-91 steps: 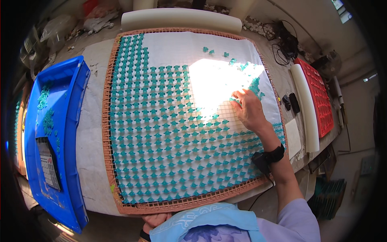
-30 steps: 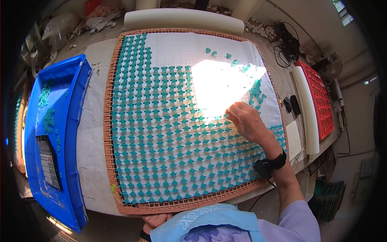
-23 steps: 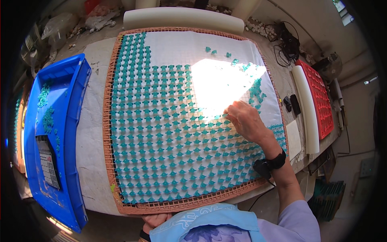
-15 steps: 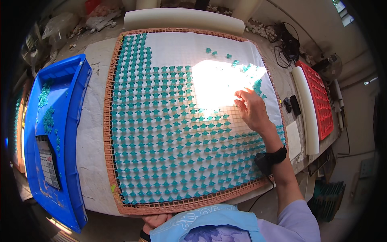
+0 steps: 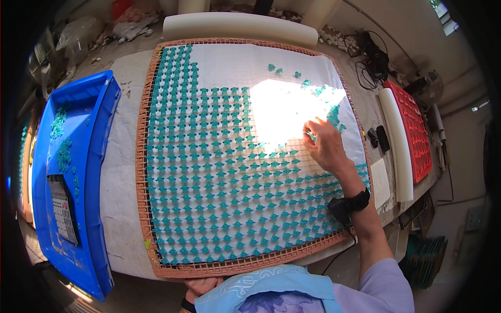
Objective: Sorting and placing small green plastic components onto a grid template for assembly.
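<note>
Between the thumb and fingertips of my right hand (image 5: 324, 146) is a small teal plastic piece (image 5: 311, 136), partly covered by the fingers. The hand is over the right part of a white sheet on a square grid tray (image 5: 141, 151) with a reddish-brown rim. Rows of matching teal pieces (image 5: 209, 177) stand across the left and near parts of the sheet. A loose cluster of teal pieces (image 5: 332, 112) lies just beyond my right hand, partly in glaring sunlight. At the tray's near edge, my left hand (image 5: 203, 285) is curled, with its fingertips hidden.
Left of the tray, a blue bin (image 5: 96, 130) holds loose teal pieces and a calculator (image 5: 63, 211). A white roll (image 5: 240, 28) lies behind the tray. To the right are another white roll (image 5: 397, 151), a red tray (image 5: 412, 133) and small black objects (image 5: 382, 137).
My right hand's fingertips have closed in and now show a teal piece between them. The whole view has shifted slightly. My left hand stays at the near edge.
</note>
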Demonstrator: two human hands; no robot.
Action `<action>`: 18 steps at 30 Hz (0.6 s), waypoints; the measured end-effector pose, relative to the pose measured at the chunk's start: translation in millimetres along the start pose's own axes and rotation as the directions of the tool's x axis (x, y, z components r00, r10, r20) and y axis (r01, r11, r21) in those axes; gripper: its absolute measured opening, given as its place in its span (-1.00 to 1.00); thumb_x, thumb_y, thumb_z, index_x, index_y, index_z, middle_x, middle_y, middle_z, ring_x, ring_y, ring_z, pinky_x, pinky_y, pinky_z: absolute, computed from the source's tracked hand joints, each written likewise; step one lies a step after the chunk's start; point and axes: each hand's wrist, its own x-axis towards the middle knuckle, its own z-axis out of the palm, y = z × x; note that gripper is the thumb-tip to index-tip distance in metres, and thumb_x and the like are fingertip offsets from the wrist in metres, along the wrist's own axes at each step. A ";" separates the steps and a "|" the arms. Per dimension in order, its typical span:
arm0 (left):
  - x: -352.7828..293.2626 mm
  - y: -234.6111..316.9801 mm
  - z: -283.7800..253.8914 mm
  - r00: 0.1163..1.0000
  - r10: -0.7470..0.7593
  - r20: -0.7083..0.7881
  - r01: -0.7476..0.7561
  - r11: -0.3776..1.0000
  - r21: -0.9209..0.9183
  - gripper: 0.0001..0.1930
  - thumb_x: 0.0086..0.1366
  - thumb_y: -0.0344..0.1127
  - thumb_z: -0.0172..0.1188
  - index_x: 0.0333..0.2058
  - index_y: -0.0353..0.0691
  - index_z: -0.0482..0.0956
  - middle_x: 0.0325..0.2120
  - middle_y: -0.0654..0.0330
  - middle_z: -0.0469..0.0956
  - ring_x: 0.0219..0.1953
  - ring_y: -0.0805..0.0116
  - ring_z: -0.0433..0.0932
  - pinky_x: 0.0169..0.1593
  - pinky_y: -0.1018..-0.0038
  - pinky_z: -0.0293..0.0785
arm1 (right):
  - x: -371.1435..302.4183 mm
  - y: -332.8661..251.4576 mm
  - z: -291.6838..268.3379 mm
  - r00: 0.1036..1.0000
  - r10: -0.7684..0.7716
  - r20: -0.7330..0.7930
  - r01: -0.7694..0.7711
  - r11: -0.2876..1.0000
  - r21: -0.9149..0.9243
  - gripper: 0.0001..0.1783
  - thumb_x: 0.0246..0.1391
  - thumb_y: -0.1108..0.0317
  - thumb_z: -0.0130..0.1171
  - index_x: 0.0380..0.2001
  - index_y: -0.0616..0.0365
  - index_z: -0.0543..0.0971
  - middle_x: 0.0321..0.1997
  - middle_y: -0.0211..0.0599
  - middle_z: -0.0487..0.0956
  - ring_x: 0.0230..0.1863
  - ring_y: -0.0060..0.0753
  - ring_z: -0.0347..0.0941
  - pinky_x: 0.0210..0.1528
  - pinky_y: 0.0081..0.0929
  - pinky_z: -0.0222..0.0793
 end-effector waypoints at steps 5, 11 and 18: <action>-3.7 -2.3 1.2 1.000 0.013 0.018 -0.013 0.999 0.036 -0.79 0.11 -0.24 0.21 -0.35 -0.14 0.76 -0.36 0.14 0.71 -0.26 0.16 0.70 0.07 0.01 0.49 | 5.6 -10.1 -4.1 0.980 0.030 0.197 -0.054 0.992 0.116 -0.82 0.01 0.59 0.24 -0.28 0.24 0.53 -0.32 -0.09 0.53 -0.27 -0.02 0.48 -0.18 -0.22 0.41; -4.0 -1.5 4.3 1.000 0.000 -0.021 0.000 1.000 0.021 -0.80 0.10 -0.23 0.23 -0.36 -0.11 0.76 -0.40 0.16 0.70 -0.26 0.18 0.70 0.10 -0.01 0.46 | 4.5 -6.2 -5.8 0.983 0.052 0.176 -0.099 0.956 0.275 -0.81 0.06 0.59 0.24 -0.22 0.33 0.55 -0.25 -0.03 0.57 -0.26 0.02 0.52 -0.18 -0.22 0.43; -0.8 -0.1 2.5 0.999 -0.005 -0.032 0.006 1.000 0.021 -0.81 0.09 -0.25 0.22 -0.36 -0.11 0.76 -0.40 0.17 0.70 -0.28 0.19 0.70 0.07 0.01 0.49 | 3.9 -6.1 1.4 0.992 0.001 0.126 -0.017 0.993 0.120 -0.86 0.12 0.50 0.22 -0.25 0.33 0.58 -0.30 -0.02 0.57 -0.27 0.03 0.52 -0.20 -0.19 0.43</action>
